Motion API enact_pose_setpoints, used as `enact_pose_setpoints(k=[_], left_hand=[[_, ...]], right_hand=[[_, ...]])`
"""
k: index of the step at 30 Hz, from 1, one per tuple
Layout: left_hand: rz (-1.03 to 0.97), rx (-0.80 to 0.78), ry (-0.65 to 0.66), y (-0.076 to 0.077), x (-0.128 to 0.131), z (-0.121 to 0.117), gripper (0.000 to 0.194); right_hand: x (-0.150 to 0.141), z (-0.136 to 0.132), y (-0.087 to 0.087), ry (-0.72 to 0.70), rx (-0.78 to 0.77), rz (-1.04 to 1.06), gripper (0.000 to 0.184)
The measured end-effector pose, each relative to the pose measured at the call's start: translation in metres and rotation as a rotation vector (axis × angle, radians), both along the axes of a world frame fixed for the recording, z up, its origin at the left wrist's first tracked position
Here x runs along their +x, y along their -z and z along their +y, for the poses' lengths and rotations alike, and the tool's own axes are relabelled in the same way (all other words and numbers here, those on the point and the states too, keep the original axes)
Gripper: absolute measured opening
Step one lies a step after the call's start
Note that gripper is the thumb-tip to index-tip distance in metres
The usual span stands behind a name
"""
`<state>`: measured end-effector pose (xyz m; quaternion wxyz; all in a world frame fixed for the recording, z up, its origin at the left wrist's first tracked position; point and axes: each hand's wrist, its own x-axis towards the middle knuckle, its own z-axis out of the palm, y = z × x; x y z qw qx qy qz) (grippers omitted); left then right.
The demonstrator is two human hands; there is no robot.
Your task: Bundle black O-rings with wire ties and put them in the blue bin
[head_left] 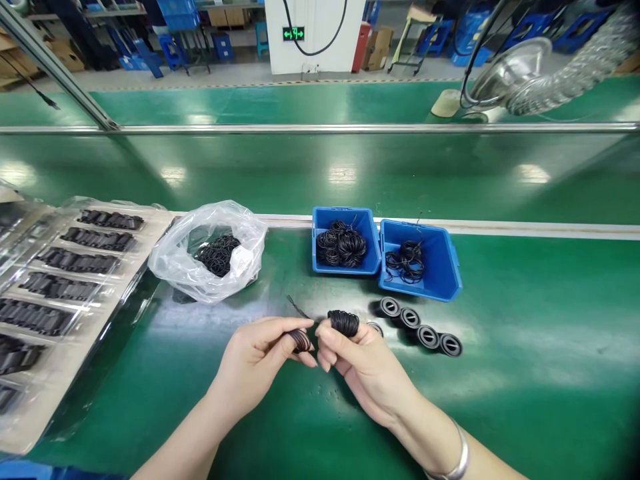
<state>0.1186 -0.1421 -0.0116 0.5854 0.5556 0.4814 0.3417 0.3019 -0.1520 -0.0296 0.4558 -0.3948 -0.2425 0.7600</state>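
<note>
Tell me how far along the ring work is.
Looks done: four black round parts sit in a row on the mat. In hand: left hand and right hand each grip rings. Still left: more rings lie in two blue bins and a plastic bag.

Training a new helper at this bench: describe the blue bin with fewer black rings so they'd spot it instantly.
On the green workbench, two blue plastic bins stand side by side beyond the person's hands. The one you want is on the right in view, set askew, with a small, loose tangle of black rubber rings, while its neighbour holds a fuller heap.
</note>
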Motion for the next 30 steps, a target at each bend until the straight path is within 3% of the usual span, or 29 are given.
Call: enact_pose_setpoints(k=[9,16,22,30], left_hand=[[0.163,0.143,0.022,0.005,-0.001,0.001,0.028],[0.009,-0.004,0.049,0.000,-0.002,0.002,0.030],[0.018,-0.108,-0.074,-0.003,-0.006,0.007,0.022],[0.059,-0.057,0.006,0.000,-0.007,0.006,0.022]], right_hand=[[-0.006,-0.004,0.004,-0.068,0.066,-0.096,0.021],[0.000,0.001,0.000,-0.033,0.046,-0.032,0.021],[0.007,0.005,-0.004,0.045,-0.068,0.192,0.016],[0.005,0.007,-0.005,0.047,-0.064,0.194,0.018]])
